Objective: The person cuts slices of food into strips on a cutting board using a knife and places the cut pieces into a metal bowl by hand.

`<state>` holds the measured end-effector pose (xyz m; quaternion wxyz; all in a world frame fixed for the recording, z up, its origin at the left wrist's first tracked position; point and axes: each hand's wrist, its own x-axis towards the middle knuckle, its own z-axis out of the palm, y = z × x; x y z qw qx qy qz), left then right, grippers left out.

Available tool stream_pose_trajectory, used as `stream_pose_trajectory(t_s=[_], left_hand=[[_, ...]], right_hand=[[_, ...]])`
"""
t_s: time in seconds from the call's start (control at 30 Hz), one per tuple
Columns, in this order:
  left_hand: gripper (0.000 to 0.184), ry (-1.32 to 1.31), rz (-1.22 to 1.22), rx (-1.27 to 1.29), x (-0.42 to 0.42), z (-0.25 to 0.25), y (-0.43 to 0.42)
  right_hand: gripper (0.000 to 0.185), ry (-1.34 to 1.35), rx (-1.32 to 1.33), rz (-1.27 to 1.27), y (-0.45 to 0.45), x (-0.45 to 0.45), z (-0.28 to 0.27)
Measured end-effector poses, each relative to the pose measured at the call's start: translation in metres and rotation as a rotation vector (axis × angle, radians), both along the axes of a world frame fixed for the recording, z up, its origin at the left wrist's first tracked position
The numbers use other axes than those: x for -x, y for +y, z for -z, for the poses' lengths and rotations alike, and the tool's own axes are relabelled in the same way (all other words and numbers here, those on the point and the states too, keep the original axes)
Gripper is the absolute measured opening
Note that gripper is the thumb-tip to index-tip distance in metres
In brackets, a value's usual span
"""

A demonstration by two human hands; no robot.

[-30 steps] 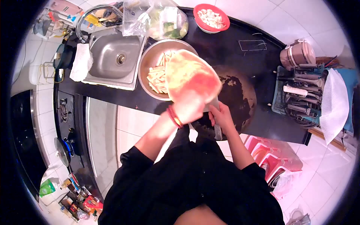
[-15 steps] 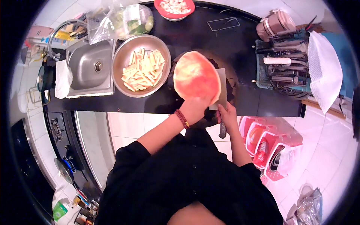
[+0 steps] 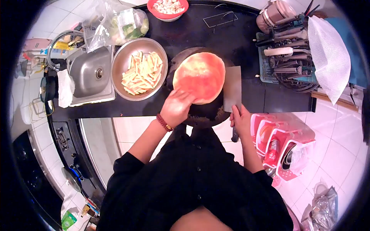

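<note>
A round piece, red-pink inside with a pale rim, looks like a scooped-out watermelon half (image 3: 202,75). It rests with its inner side up over a dark round chopping board (image 3: 202,118). My left hand (image 3: 178,106) is at its near left rim, with slightly blurred fingers reaching over the red inside and the thumb hidden. My right hand (image 3: 241,122) is closed round the dark handle of a cleaver (image 3: 232,86). The broad blade stands just right of the melon half, pointing away from me. Left of the board, a steel bowl (image 3: 115,82) contains pale, pink-tinged strips (image 3: 142,73).
A sink (image 3: 88,77) lies further left, with a plastic bag of vegetables (image 3: 129,27) behind the bowl. At the back stands a red bowl (image 3: 167,15) of white pieces. Right are a utensil rack (image 3: 266,73) and pink baskets (image 3: 287,175). A stove (image 3: 65,142) is lower left.
The melon half has turned and lies flatter. My left hand has moved left along its rim. My right hand has shifted right with the cleaver, opening a small gap from my left hand.
</note>
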<state>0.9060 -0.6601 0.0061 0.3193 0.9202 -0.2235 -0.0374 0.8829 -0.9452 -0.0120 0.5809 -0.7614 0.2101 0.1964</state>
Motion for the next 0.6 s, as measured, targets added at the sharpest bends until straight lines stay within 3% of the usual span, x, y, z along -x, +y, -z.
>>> stream_pose_trajectory(t_s=[0.1, 0.2, 0.33, 0.37, 0.47, 0.53, 0.6], left_hand=[[0.049, 0.014, -0.057, 0.092, 0.004, -0.014, 0.009], [0.069, -0.102, -0.370, 0.245, 0.012, -0.012, 0.007], [0.059, 0.467, -0.827, 0.768, 0.005, 0.029, 0.013], [0.071, 0.615, -0.886, 0.834, 0.004, 0.038, 0.016], [0.083, 0.829, -0.943, 0.993, -0.007, 0.022, 0.016], [0.092, 1.031, -0.856, 1.124, -0.006, 0.029, 0.023], [0.094, 1.091, -0.803, 1.070, -0.003, 0.032, 0.022]], right_hand=[[0.019, -0.003, -0.051, 0.052, 0.005, 0.003, -0.004], [0.018, 0.013, -0.092, 0.067, 0.008, 0.005, -0.005], [0.018, 0.013, -0.094, 0.040, 0.009, 0.005, -0.008], [0.017, 0.008, -0.108, 0.042, 0.009, 0.006, -0.007], [0.017, -0.002, -0.142, 0.076, 0.009, 0.006, -0.009], [0.017, -0.001, -0.164, 0.110, 0.008, 0.007, -0.011], [0.016, 0.030, -0.179, 0.129, 0.006, 0.007, -0.012]])
